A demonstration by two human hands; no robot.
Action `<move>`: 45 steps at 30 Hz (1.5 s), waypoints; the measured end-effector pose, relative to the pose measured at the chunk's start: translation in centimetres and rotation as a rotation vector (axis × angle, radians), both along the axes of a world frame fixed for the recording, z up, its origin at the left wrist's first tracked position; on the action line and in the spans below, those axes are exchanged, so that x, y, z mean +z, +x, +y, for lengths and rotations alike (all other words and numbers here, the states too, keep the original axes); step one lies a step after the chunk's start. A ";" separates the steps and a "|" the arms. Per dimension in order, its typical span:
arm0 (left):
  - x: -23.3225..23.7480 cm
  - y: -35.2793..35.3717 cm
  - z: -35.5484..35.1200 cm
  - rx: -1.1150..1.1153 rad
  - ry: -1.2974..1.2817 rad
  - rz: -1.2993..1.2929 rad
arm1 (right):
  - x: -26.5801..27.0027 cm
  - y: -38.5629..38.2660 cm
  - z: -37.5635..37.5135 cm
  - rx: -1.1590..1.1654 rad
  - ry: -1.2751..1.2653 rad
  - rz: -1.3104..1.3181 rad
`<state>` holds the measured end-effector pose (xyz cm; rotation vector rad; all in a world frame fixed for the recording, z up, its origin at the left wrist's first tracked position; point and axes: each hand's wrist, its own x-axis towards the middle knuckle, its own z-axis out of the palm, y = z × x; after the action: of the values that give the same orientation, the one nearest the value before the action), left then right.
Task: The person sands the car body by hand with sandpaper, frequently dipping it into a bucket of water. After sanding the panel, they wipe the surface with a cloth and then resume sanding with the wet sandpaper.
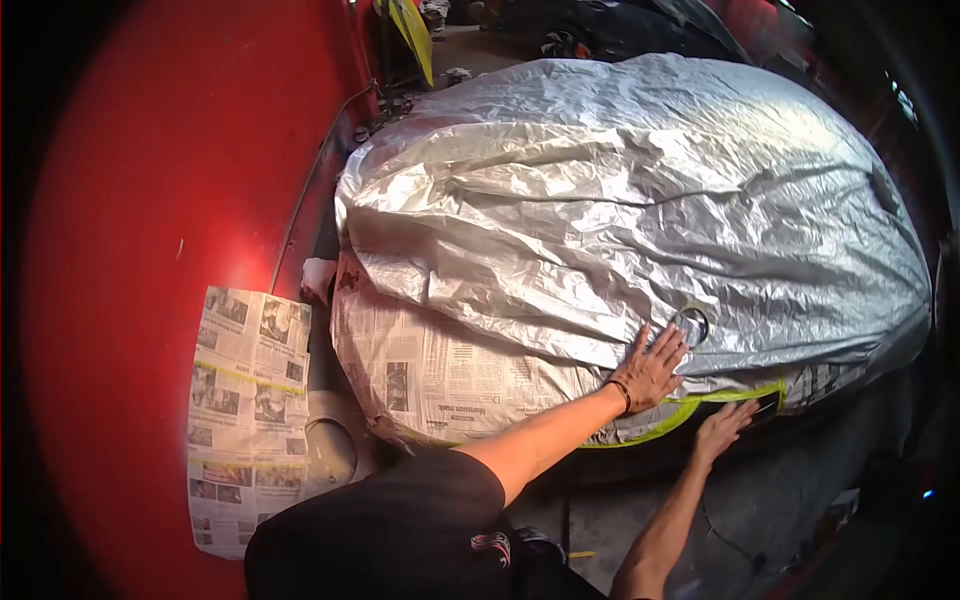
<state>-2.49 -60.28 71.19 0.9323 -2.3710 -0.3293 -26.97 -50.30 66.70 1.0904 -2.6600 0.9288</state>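
- Resting palm down on the silver cover (600,200) in the head view, the left grip (652,372) is a bare hand with fingers spread, released and clasping nothing; a dark band (622,398) circles its wrist;
- just beyond those fingertips a ring-shaped item (692,326) lies on the cover, near its lower edge; whether the fingertips touch it is unclear;
- the right grip (724,432), also a bare hand, is lower and farther right, its fingers extended and released, over a dark area (766,404) bordered by yellow-green tape (668,420); whether it bears on what is under it does not show;
- the silver cover spreads over a large rounded form across the middle and right, creased in long folds;
- newspaper (470,385) shows below the cover's lower edge, towards the left, one headline upside down; the tape runs along its lower margin, then curves up around the dark area;
- black clothing (390,520) covers the person's left shoulder and torso;
- at the left, a newspaper sheet (250,420) crossed by two yellow-green strips stands out against a red wall (150,200);
- beyond the cover sit a dark car (620,30) and, left of it, a yellow panel (408,38).
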 end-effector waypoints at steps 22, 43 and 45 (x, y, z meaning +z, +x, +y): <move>-3.1 4.4 0.6 -0.187 -0.055 0.110 | -4.2 0.9 3.3 0.378 0.048 -0.002; 0.4 14.4 16.7 -0.342 0.861 0.773 | 11.1 28.1 19.3 -0.027 -0.569 -1.398; 0.8 16.1 16.8 -0.372 0.685 0.709 | 9.1 27.8 20.5 -0.060 -0.606 -1.447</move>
<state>13.62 -43.45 71.96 0.4908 -1.7428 -1.4204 0.81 -29.83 75.82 0.0656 -2.6011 3.0589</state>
